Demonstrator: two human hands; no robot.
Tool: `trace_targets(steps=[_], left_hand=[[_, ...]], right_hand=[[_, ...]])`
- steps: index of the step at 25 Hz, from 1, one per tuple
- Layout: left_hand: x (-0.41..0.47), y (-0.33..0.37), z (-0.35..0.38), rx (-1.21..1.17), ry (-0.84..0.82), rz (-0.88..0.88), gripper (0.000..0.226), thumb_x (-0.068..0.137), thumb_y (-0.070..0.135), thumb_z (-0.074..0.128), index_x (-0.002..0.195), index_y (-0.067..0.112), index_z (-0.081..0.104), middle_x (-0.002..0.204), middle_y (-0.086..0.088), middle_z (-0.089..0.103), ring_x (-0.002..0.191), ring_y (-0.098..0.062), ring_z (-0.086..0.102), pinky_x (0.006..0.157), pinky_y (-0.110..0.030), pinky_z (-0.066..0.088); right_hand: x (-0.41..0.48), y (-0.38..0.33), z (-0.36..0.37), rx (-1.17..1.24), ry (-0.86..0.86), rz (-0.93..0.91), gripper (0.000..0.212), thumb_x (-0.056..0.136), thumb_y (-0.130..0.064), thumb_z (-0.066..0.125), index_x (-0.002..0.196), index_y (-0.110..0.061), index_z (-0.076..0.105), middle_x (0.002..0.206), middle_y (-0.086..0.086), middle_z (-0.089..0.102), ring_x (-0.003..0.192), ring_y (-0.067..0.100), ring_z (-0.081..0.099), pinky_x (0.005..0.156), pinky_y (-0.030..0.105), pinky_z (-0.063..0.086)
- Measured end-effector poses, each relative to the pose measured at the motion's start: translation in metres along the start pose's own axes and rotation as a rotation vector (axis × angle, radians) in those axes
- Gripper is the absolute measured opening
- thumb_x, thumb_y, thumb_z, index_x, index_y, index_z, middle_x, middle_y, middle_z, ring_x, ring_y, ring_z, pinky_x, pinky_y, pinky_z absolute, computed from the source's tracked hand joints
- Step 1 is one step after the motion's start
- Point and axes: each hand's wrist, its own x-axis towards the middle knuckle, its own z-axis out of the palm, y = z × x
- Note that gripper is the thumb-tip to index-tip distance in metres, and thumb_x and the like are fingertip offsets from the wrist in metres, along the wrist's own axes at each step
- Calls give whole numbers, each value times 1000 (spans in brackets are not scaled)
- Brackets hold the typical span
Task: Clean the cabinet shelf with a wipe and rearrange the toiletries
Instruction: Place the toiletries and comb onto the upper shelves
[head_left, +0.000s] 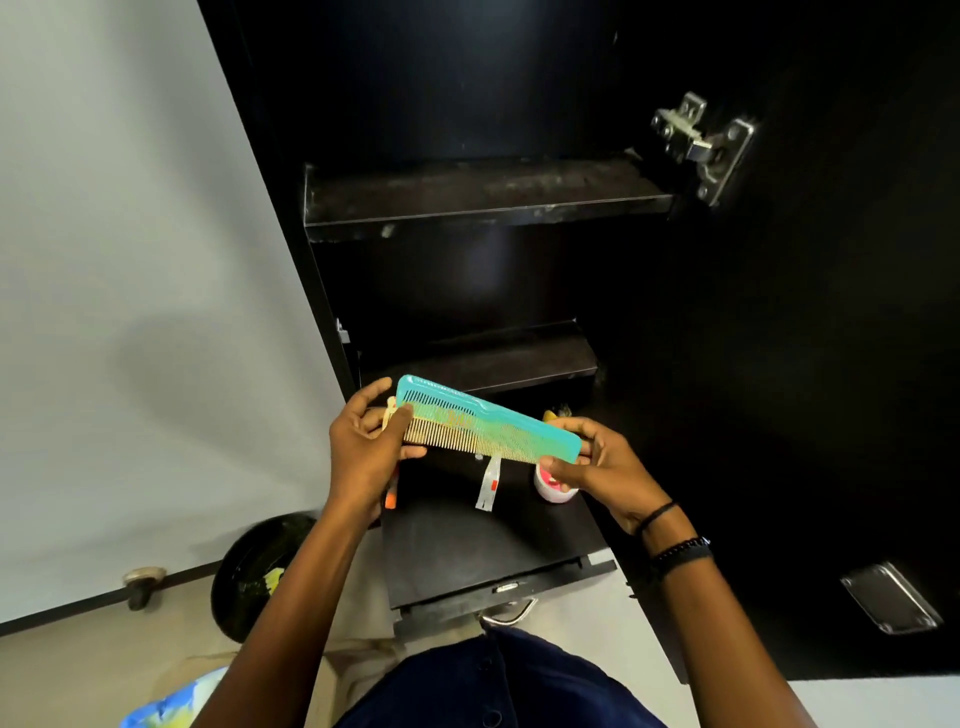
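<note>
A long turquoise comb (485, 420) with yellowish teeth is held level in front of the black cabinet. My left hand (366, 452) grips its left end and my right hand (597, 465) pinches its right end. Below the comb, on the dark pulled-out surface (467, 545), lie a small white tube (488, 480), a white and pink jar (551, 486) and an orange-tipped item (390, 496) partly hidden by my left hand. The upper shelf (483, 195) is bare and dusty. No wipe is visible.
The open cabinet door (831, 364) stands to the right with a metal hinge (701, 140). A black bin (260, 571) sits on the floor at the left by the white wall. A drawer handle (511, 613) juts out below.
</note>
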Motion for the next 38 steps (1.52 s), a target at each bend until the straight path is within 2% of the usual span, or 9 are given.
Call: trace_targets(steps=[4, 7, 14, 18, 21, 24, 27, 32, 38], left_hand=[[-8, 26, -3, 90, -61, 118, 47, 89, 10, 59, 131, 29, 49, 95, 2, 71, 65, -11, 69, 55, -25, 59], [-13, 50, -2, 109, -67, 169, 48, 89, 7, 58, 132, 27, 50, 98, 1, 71, 53, -14, 64, 54, -23, 58], [-22, 119, 9, 80, -4, 330, 47, 80, 12, 69, 123, 25, 58, 113, 0, 67, 90, -13, 71, 69, -19, 58], [-15, 162, 17, 86, 64, 458, 49, 79, 13, 70, 125, 21, 58, 112, 7, 66, 92, 3, 67, 68, -13, 55], [1, 183, 26, 179, 110, 518, 50, 80, 14, 70, 128, 17, 57, 114, 7, 64, 86, 1, 68, 68, -11, 54], [22, 198, 36, 338, 165, 568, 51, 82, 18, 69, 131, 12, 54, 123, 0, 62, 98, -10, 66, 78, -16, 54], [41, 210, 49, 521, 214, 634, 49, 86, 20, 64, 132, 8, 51, 129, -5, 60, 113, -17, 60, 86, -15, 45], [68, 206, 59, 877, 148, 574, 50, 92, 27, 55, 136, 6, 43, 138, -13, 48, 129, -27, 44, 105, -37, 38], [74, 192, 62, 853, 243, 580, 53, 88, 29, 60, 135, 7, 45, 132, -13, 49, 125, -27, 45, 103, -37, 38]], right_hand=[[3, -22, -4, 51, 133, -115, 46, 76, 3, 73, 114, -19, 56, 107, 7, 70, 98, 20, 70, 73, 26, 60], [4, -45, -7, 120, 176, -177, 49, 77, 3, 72, 120, -12, 55, 105, 10, 71, 92, 17, 71, 74, 27, 60], [13, -131, -14, 265, 253, -335, 41, 84, -1, 65, 124, -8, 58, 108, 11, 70, 95, 17, 69, 64, 17, 56], [22, -187, -16, 269, 270, -440, 41, 84, -3, 66, 124, -6, 57, 104, 11, 71, 79, 13, 67, 66, 17, 57], [36, -216, -18, 156, 325, -477, 43, 84, -4, 68, 126, -3, 55, 95, 8, 71, 66, 8, 66, 63, 18, 57], [52, -239, -21, -36, 394, -459, 47, 85, -11, 68, 128, -5, 50, 92, 8, 71, 61, 11, 66, 70, 25, 58], [70, -252, -26, -210, 464, -442, 46, 83, -17, 71, 124, -7, 52, 94, 7, 69, 74, 18, 70, 78, 33, 58], [91, -249, -32, -539, 493, -411, 63, 76, -25, 78, 130, -5, 51, 127, 11, 57, 113, 24, 58, 99, 39, 49], [101, -234, -29, -633, 601, -485, 49, 74, -27, 79, 118, -13, 61, 118, 6, 64, 106, 21, 62, 93, 39, 53]])
